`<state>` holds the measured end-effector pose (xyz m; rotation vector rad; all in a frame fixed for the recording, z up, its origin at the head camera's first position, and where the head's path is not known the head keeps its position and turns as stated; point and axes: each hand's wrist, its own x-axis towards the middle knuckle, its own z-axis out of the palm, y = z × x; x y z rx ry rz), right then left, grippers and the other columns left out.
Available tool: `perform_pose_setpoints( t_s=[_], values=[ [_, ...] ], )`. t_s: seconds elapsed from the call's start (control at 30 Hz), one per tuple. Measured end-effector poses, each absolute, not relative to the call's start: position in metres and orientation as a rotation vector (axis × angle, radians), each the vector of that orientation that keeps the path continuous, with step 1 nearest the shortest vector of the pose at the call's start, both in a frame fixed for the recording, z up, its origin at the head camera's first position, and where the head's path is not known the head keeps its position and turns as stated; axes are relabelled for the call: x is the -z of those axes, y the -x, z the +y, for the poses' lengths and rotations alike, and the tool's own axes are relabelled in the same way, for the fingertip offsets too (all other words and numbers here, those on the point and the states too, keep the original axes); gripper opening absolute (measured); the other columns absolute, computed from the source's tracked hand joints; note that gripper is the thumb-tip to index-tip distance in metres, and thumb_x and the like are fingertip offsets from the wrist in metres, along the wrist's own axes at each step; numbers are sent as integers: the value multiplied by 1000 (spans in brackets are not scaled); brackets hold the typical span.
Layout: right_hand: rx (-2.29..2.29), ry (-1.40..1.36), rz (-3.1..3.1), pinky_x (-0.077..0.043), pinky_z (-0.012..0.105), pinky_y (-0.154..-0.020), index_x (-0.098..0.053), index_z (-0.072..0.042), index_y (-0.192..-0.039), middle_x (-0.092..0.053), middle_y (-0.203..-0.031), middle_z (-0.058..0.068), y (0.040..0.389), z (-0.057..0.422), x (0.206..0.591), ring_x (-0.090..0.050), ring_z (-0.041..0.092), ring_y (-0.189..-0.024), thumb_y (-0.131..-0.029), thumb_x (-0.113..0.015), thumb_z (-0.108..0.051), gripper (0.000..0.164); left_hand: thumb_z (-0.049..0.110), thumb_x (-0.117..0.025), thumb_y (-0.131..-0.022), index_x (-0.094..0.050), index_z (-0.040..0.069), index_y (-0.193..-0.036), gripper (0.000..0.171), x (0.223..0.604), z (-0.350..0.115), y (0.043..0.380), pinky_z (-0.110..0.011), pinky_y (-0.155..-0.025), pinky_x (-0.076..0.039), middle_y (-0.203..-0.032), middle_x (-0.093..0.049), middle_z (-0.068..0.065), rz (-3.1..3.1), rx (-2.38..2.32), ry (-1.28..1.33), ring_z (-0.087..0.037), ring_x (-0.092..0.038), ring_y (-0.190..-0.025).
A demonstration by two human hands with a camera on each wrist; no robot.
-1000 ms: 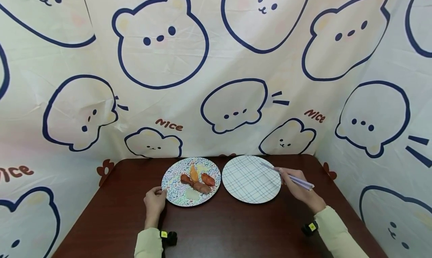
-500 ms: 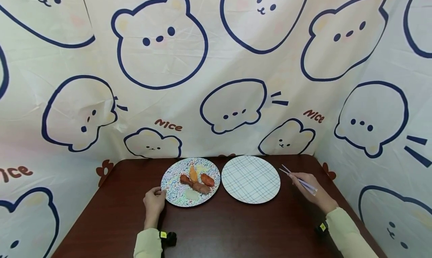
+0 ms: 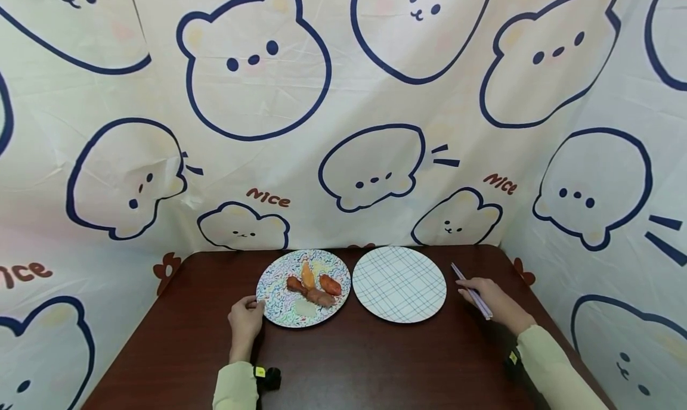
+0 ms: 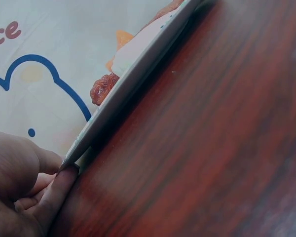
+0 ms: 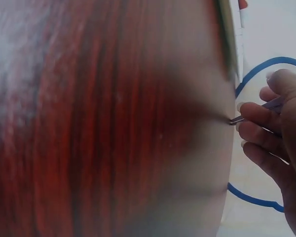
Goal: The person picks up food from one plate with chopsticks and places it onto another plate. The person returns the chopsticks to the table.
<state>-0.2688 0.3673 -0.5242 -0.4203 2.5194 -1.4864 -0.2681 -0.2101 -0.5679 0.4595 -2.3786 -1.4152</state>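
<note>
At the left, a round plate [image 3: 276, 303] with a colourful speckled pattern carries several pieces of food, among them a brown drumstick-shaped piece [image 3: 320, 298] and a reddish piece [image 3: 330, 285]. My left hand [image 3: 245, 322] pinches this plate's left rim between thumb and fingers, as the left wrist view also shows. To the right of the white plate, my right hand [image 3: 496, 303] holds a pair of pale purple chopsticks [image 3: 480, 304] near the tabletop. Their tips point away and to the left; in the right wrist view the fingers [image 5: 261, 136] partly cover them.
A white plate with a blue-green grid [image 3: 399, 285] stands right beside the speckled plate. Both are near the far edge of the dark brown table [image 3: 376, 368]. Cloth walls [image 3: 300, 112] with bear drawings rise behind and at both sides.
My right hand has moved right, off the grid plate, with the chopsticks, and lowered beside it. The chopsticks, spread apart half a second ago, now lie together. The left hand has stayed at the rim.
</note>
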Motion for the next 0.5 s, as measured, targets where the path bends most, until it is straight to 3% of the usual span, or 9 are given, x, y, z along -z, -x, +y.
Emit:
perform_pose_setpoints(
  t_s=[0.07, 0.23, 0.5],
  values=[
    [1551, 348, 2432, -49, 22, -81, -41, 7, -135, -58, -109, 24, 270, 367, 525, -62, 16, -90, -101, -40, -16, 41, 18, -58, -91, -60, -4, -114, 32, 568, -210, 268, -35, -60, -47, -95, -61, -20, -2376, 1415, -456, -28, -60, -80],
    [1063, 569, 2902, -47, 19, -70, -58, -1, -115, -60, -82, 8, 275, 362, 528, -58, 18, -72, -98, -46, -17, 26, 18, -58, -91, -60, -4, -114, 32, 569, -211, 268, -36, -61, -48, -95, -61, -20, -2375, 1415, -453, -28, -60, -80],
    [1170, 375, 2839, -47, 23, -62, -65, -6, -97, -61, -88, 6, 284, 364, 531, -57, 13, -71, -94, -55, -19, 17, 20, -57, -92, -60, -2, -115, 33, 571, -212, 270, -37, -62, -48, -95, -60, -18, -2375, 1415, -452, -28, -59, -80]
  ],
)
